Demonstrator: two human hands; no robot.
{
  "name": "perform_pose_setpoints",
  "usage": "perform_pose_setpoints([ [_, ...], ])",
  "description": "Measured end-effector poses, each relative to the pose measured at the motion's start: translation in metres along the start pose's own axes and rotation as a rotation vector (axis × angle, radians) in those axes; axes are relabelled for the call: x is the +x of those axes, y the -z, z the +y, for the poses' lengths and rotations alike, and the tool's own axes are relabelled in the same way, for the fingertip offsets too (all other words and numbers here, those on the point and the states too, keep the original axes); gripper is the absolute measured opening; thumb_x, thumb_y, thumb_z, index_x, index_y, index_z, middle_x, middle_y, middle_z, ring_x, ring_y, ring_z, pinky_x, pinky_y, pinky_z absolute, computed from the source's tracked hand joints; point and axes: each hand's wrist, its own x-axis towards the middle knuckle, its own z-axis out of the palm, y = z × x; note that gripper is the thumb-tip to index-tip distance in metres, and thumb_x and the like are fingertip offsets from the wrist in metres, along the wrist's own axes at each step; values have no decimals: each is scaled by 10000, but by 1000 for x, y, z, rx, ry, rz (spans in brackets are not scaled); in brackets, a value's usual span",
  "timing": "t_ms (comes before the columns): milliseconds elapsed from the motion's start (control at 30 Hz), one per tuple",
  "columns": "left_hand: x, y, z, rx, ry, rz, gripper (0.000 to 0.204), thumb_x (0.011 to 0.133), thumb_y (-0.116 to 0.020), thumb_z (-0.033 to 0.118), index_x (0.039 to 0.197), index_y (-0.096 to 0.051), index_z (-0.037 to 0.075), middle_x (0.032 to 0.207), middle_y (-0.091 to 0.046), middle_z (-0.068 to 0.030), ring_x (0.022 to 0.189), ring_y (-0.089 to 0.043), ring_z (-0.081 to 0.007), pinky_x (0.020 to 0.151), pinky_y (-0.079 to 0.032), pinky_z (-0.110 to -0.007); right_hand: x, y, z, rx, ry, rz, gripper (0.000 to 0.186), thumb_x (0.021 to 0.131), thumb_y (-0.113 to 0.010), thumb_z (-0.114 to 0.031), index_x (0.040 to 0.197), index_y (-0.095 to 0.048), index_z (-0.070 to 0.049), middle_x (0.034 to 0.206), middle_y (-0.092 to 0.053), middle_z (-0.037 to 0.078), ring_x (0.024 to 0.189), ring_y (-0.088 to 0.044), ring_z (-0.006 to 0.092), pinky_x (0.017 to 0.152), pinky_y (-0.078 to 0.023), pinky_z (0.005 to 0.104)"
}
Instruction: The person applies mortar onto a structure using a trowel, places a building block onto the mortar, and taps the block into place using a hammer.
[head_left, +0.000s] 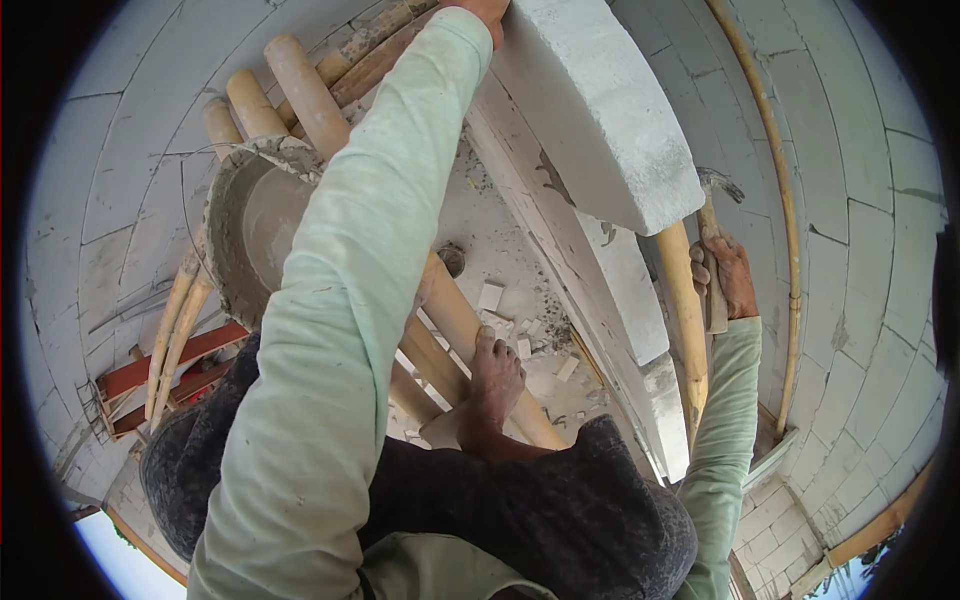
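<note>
A large pale concrete block [610, 110] sits on top of a narrow wall of similar blocks [625, 285], its near end rough. My left hand [486, 14] is at the block's far left side, at the upper edge of the picture; its fingers are hidden. To the right of the wall, my right hand [735, 275] is wrapped round the wooden handle of a claw hammer [716, 215]. The hammer's metal head points up, close to the block's near right corner. Both forearms wear pale green sleeves.
A mortar-caked bucket [225, 235] stands left among bamboo poles [305, 90]. My bare foot [493, 385] rests on a pole [460, 310] above a floor strewn with rubble [500, 330]. An upright bamboo pole [686, 330] stands right of the wall. Block walls [840, 190] surround me.
</note>
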Motion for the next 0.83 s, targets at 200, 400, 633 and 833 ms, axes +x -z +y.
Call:
perform_pose_setpoints([
  [200,0,4,-1,-107,4,-38,767,756,-757,207,1343,-337,-52,1193,-562,-237,1072,-581,-333,931,-464,-427,27,10,-19,65,64,11,208,932,-545,-228,1021,-497,-46,736,-539,38,485,-496,82,372,-403,217],
  [400,0,6,-5,-47,14,-10,781,756,-751,198,1349,-316,-67,1233,-531,-261,1121,-557,-344,939,-465,-446,22,-20,-23,-173,-78,-175,210,911,-565,-217,1031,-500,-56,713,-547,32,443,-472,79,371,-397,222],
  [633,-6,8,17,-82,1,-78,784,772,-738,185,1360,-282,-63,1232,-533,-263,1061,-591,-337,905,-487,-446,24,-25,-23,-167,-9,-220,214,905,-554,-199,1051,-504,-50,707,-530,21,441,-470,79,372,-400,231],
  [833,37,1,-27,-36,-19,-95,1079,733,-771,320,1495,-83,-12,1460,-359,-171,1348,-349,-303,1139,-238,-385,11,-30,-30,-140,0,-130,508,872,-562,-190,1352,-463,-58,712,-524,25,461,-495,80,394,-436,228],
])
